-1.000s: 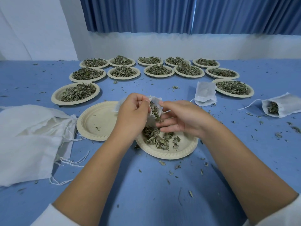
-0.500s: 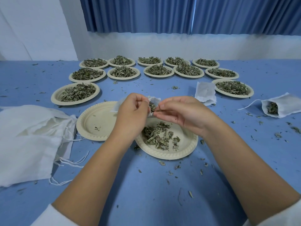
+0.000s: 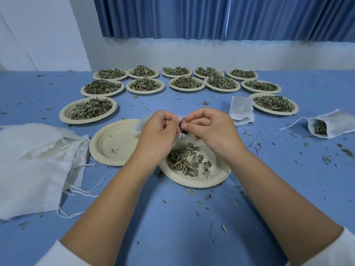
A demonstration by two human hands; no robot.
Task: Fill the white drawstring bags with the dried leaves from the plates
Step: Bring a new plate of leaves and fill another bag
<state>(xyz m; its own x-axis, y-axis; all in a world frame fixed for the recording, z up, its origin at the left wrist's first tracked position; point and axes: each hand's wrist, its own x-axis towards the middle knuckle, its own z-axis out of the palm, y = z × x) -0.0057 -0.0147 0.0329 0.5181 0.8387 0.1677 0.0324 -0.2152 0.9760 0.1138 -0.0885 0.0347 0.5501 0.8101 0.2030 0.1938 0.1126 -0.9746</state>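
Both your left hand and right hand pinch the small white bag above the plate of leaves.

A blue table carries a dozen round beige paper plates heaped with dried green leaves in a far arc. Nearer lie an almost bare beige plate and a partly filled one. A heap of white cloth drawstring bags lies left, a flat white bag and a leaf-filled bag on its side right, amid scattered leaf crumbs.
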